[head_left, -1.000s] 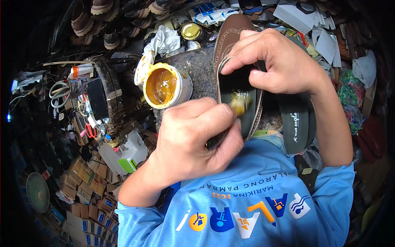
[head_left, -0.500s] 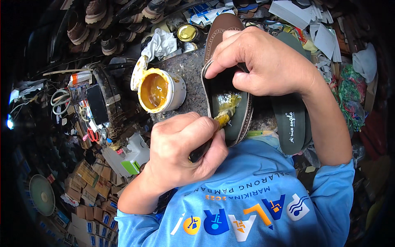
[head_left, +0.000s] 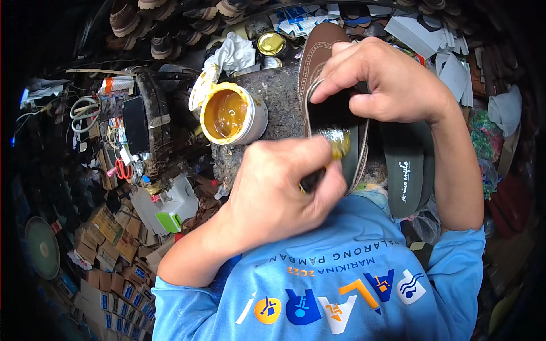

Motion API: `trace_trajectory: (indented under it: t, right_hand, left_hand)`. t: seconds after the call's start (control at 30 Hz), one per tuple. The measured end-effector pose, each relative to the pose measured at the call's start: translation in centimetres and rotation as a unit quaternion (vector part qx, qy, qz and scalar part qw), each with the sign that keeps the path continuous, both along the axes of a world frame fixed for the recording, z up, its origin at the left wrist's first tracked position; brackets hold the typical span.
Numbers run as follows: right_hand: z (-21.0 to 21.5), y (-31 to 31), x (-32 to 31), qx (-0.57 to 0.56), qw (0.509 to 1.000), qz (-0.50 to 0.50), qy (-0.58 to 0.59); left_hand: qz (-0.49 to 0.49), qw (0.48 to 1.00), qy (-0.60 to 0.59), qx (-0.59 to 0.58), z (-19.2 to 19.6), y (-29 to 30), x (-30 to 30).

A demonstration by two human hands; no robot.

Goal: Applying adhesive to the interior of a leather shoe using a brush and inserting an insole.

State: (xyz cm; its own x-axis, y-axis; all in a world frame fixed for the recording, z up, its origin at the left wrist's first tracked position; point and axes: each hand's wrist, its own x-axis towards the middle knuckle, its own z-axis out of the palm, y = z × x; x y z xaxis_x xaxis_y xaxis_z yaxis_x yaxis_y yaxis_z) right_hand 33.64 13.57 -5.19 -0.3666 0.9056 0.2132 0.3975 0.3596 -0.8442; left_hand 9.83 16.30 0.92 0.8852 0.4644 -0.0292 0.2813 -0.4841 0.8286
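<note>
My right hand is closed on the side rim of a brown leather shoe with punched decoration, its toe pointing away from me. Gripped in my left hand, slightly blurred, is a brush whose yellow-smeared bristles lie inside the shoe's heel end. Wet, shiny patches show on the insole beneath the bristles. Most of the brush's handle is hidden by my fingers. To the left stands an open white tub of amber, glue-like paste, yellow residue around its mouth and its lid tilted back.
Dark green insoles lie right of the shoe. Behind the tub are a crumpled white cloth and a yellow-topped can. Red-handled scissors and stacked cardboard boxes are at left. White sheets lie at far right.
My left hand has moved right and slightly up, shifting the brush across the insole. My right hand keeps its hold on the shoe. The whole view has shifted a little.
</note>
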Motion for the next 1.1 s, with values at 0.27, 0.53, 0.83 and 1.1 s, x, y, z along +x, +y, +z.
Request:
trace_trajectory:
  t: [0.27,0.53,0.83,1.1]
  right_hand:
    - [-0.1,-0.3,0.1,-0.005,1.000,-0.001,0.015]
    - [-0.3,-0.6,0.3,-0.023,1.000,-0.001,0.009]
    - [-0.2,-0.7,0.2,-0.045,0.999,-0.005,0.023]
    - [-0.1,-0.9,-0.3,-0.058,0.997,-0.044,0.034]
  left_hand:
    - [0.016,0.999,0.005,0.050,-1.7,3.0,1.4]
    - [-0.070,0.979,0.157,-0.114,0.5,4.9,2.3]
    - [-0.096,0.994,0.019,-0.040,-0.7,4.3,1.6]
    - [-0.113,0.991,-0.019,-0.069,-1.1,4.5,1.5]
